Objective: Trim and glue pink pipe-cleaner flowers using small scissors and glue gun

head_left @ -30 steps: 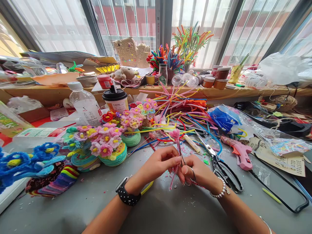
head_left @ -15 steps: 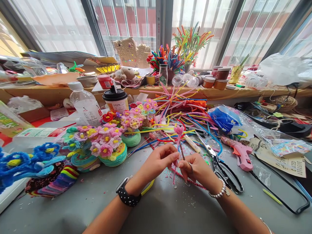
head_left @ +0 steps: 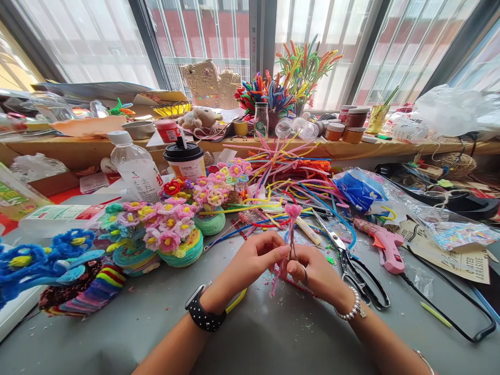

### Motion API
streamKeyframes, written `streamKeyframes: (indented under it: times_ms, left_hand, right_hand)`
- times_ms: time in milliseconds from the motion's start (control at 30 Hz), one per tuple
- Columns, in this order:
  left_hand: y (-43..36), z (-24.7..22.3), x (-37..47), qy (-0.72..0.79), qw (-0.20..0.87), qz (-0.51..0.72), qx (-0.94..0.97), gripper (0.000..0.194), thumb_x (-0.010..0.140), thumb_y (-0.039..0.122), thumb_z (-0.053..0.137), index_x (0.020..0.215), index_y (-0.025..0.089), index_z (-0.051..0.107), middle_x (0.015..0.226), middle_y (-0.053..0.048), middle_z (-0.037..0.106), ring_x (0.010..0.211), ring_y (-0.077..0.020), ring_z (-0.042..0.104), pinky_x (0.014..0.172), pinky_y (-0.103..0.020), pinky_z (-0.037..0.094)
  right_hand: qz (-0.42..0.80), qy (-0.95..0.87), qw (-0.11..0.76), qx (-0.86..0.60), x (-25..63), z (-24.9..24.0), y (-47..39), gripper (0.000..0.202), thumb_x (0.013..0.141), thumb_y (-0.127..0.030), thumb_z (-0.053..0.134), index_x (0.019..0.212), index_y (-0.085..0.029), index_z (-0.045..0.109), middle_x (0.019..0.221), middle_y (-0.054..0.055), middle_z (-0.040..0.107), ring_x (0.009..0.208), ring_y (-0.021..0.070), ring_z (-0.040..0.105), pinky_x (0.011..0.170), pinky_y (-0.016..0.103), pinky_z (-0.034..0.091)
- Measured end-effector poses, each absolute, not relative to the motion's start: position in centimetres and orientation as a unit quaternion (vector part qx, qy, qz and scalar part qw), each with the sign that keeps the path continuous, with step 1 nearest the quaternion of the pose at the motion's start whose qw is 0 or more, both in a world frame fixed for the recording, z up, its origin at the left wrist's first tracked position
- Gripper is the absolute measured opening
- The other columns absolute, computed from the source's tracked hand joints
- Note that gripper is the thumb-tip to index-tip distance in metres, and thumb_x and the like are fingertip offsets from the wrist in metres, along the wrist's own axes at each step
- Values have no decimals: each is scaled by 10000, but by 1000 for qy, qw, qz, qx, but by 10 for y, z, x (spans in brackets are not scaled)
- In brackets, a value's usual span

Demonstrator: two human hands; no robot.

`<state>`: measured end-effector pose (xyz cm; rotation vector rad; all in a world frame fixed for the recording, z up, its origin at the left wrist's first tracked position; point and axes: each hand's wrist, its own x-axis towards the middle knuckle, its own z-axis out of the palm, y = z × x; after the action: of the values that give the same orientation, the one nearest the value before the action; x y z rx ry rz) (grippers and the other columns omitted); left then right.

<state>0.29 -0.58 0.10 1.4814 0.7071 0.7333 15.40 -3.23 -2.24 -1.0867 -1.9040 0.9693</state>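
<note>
My left hand (head_left: 255, 260) and my right hand (head_left: 314, 273) meet over the grey table (head_left: 250, 333), both pinching the stem of a small pink pipe-cleaner flower (head_left: 292, 211). The fuzzy pink head stands upright above my fingertips. A loose pink end hangs below my fingers to the table. A dark red pipe cleaner (head_left: 300, 285) lies under my right hand. My left wrist wears a black dotted watch (head_left: 203, 312), and my right wrist wears a pearl bracelet (head_left: 351, 308).
Black scissors (head_left: 353, 265) and a pink glue gun (head_left: 385, 244) lie right of my hands. Pink flower bouquets on yarn bases (head_left: 172, 234) and blue flowers (head_left: 42, 258) stand left. A heap of coloured pipe cleaners (head_left: 289, 172), a bottle (head_left: 135, 166) and a cup (head_left: 185, 159) sit behind.
The pink flower head has shifted slightly right and stands more upright. My hands have drawn closer together on the stem, and the hanging pink end has swung.
</note>
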Motion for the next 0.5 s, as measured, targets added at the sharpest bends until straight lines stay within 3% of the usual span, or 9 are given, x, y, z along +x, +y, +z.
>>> streamKeyframes:
  times_ms: [500]
  left_hand:
    - [-4,-3,4,327,606,331,645,187,726,286,550,628,142,482,586,48,454,546,-63,414,515,-187,322]
  right_hand:
    - [359,-710,365,-484,153,-28,-32,628,685,-667,419,370,-145,568,374,-8,453,403,77,408,466,210,299]
